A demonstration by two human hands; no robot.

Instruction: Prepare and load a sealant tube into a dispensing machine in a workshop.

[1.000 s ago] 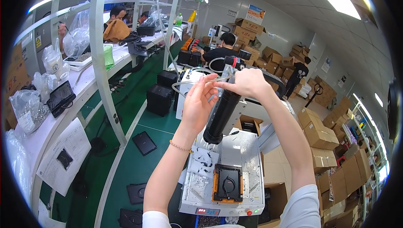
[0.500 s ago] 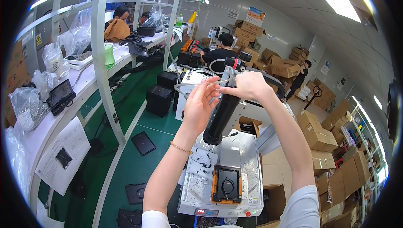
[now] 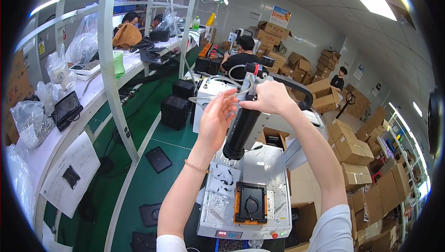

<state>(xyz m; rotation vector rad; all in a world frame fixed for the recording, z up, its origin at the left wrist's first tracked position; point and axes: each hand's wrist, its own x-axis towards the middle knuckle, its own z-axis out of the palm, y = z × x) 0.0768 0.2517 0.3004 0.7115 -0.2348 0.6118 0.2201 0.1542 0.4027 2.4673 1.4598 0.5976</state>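
Note:
A long black cylinder (image 3: 241, 133) stands tilted over the white bench machine (image 3: 218, 226). My right hand (image 3: 273, 96) is closed around its top end, with the thumb across the upper rim; the other fingers are mostly hidden behind. Beside it on the left, my left hand (image 3: 218, 117) is raised with slightly curled, parted fingers, close to the clear tubing (image 3: 208, 97), and holds nothing that I can see. A red and black fitting (image 3: 256, 70) sits just beyond my hands. Below, on the machine bed, a black rectangular part with a coiled cable (image 3: 251, 204) lies in an orange-edged fixture (image 3: 237, 205).
White workbench (image 3: 95, 85) with bags of small parts runs along the left behind a metal post (image 3: 109, 57). Black cases (image 3: 175, 110) and flat black panels (image 3: 158, 159) are on the green floor. Cardboard boxes (image 3: 350, 143) crowd the right. A seated person (image 3: 243, 57) works ahead.
My right hand has shifted slightly left at the cylinder's top, and a small black fitting now shows above its thumb. The standing person at the back has moved behind the boxes.

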